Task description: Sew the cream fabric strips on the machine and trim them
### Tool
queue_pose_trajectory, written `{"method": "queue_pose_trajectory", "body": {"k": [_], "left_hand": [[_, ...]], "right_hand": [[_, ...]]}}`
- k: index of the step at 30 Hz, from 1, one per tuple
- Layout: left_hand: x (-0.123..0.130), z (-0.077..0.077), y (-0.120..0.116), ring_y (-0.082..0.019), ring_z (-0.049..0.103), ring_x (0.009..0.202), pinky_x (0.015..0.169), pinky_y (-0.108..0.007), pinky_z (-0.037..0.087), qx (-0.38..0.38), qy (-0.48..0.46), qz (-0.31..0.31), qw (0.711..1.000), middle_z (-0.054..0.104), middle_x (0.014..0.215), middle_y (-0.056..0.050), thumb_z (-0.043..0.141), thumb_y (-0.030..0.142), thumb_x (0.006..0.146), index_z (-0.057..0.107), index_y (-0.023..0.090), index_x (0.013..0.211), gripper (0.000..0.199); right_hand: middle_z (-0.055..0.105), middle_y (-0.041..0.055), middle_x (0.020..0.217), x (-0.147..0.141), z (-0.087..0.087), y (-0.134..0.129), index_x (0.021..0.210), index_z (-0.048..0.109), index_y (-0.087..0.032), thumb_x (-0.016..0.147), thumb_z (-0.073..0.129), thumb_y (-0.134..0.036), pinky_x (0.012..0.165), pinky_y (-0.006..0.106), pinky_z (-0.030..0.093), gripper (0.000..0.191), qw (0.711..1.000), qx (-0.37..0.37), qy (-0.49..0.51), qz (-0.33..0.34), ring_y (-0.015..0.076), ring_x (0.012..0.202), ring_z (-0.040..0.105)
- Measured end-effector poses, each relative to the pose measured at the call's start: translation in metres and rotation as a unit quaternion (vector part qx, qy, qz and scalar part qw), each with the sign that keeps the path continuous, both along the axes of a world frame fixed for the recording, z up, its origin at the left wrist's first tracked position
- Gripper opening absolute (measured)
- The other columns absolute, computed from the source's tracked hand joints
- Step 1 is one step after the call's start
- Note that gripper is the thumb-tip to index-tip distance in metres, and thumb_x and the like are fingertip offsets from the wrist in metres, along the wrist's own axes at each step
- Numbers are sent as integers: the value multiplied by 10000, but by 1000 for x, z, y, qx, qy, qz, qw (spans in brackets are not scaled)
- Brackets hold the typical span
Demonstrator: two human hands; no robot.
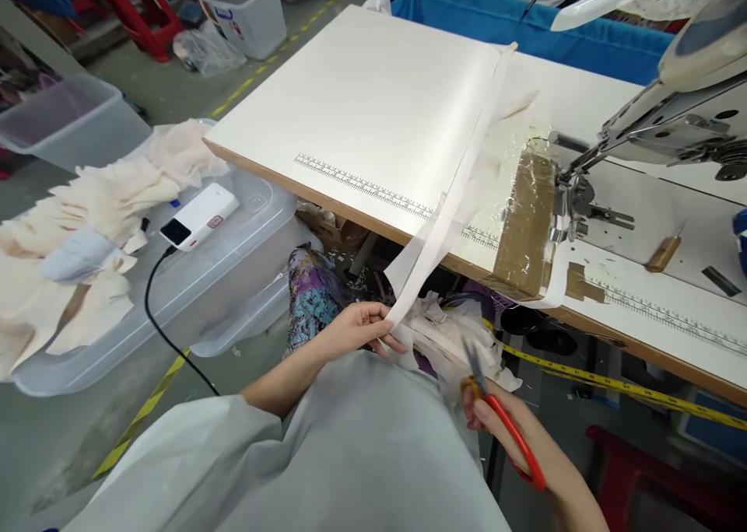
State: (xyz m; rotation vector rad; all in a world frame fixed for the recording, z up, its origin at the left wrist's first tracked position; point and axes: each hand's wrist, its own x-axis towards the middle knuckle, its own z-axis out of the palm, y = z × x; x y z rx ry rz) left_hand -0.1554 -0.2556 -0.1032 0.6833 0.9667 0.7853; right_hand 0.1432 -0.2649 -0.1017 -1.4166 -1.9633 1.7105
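Near the table's front edge, my left hand (365,330) pinches the lower end of a long white fabric strip (435,236). From there the strip runs up across the edge and over the white tabletop. Lower right, my right hand (479,411) is closed around a pair of scissors (513,439) with red-orange handles, blades pointing up. The blades look slightly blurred and stand apart from the strip. Below the table edge, pale fabric scraps (449,334) lie between my hands, partly hidden.
A sewing machine (583,197) stands at the right of the table (373,96), beside a brown taped block (525,229). A wooden-handled awl (664,253) lies farther right. A yellow tape measure (618,388) hangs below. To the left, a plastic box (245,213) carries a white device (201,215) and cream fabric (87,205).
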Motion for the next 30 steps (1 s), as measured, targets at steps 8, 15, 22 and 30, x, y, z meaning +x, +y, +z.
{"method": "queue_pose_trajectory", "body": {"k": [8, 15, 22, 30], "left_hand": [[-6, -2, -7, -224, 740, 778, 588, -219, 543, -53, -4, 22, 998, 743, 776, -110, 772, 558, 686, 584, 124, 823, 493], [-7, -4, -5, -201, 732, 689, 545, -207, 527, -62, 15, 21, 998, 726, 674, -76, 775, 583, 655, 595, 123, 790, 513], [-8, -10, -3, -191, 728, 661, 562, -214, 533, -58, 18, 8, 998, 735, 680, -86, 766, 571, 676, 601, 123, 799, 494], [-8, -11, -3, -174, 716, 614, 557, -217, 536, -63, 13, 18, 998, 732, 661, -82, 769, 568, 676, 604, 121, 785, 489]], "right_hand": [[359, -50, 657, -60, 2, 53, 694, 359, -234, 881, 481, -616, 518, 250, 317, 442, 974, -43, -49, 216, 125, 595, 350], [399, -51, 596, -72, 1, 63, 659, 325, -240, 865, 484, -602, 518, 254, 267, 446, 952, 101, -149, 248, 131, 557, 368], [536, -13, 604, -74, 12, 59, 663, 326, -249, 888, 454, -550, 514, 256, 280, 397, 919, 220, -229, 234, 155, 531, 477], [545, 12, 537, -73, 3, 57, 617, 401, -249, 882, 438, -590, 484, 265, 268, 433, 918, 253, -224, 206, 162, 478, 488]]}}
